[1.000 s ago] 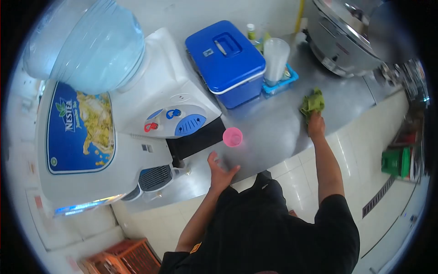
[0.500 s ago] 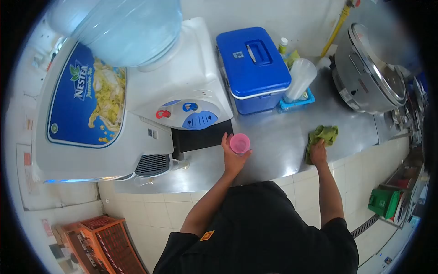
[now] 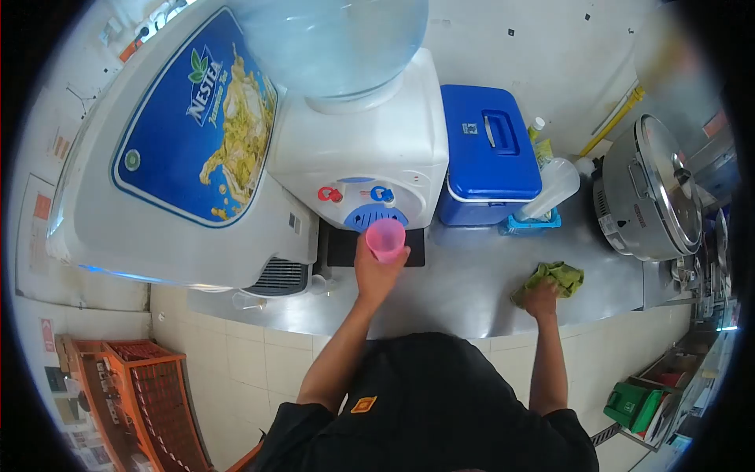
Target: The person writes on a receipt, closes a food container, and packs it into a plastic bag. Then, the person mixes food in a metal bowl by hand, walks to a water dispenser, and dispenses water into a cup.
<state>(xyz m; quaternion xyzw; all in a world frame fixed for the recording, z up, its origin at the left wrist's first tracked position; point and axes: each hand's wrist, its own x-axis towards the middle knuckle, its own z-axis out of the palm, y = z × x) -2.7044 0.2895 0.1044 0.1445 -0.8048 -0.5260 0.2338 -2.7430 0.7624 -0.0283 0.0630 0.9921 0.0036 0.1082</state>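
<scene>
A pink plastic cup is in my left hand, fingers wrapped round its side. The cup is just in front of the drip tray of the white water dispenser, near its red tap and blue tap. My right hand grips a green cloth against the steel counter; some of its fingers are hidden by the cloth.
Left of the dispenser stands a large Nestea machine. A blue cooler box, a blue basket with a clear container, and a big steel cooker line the counter. Below left is an orange rack.
My left hand has moved the pink cup closer to the dispenser's taps. My right hand has shifted the cloth slightly over the counter. The camera view has also turned.
</scene>
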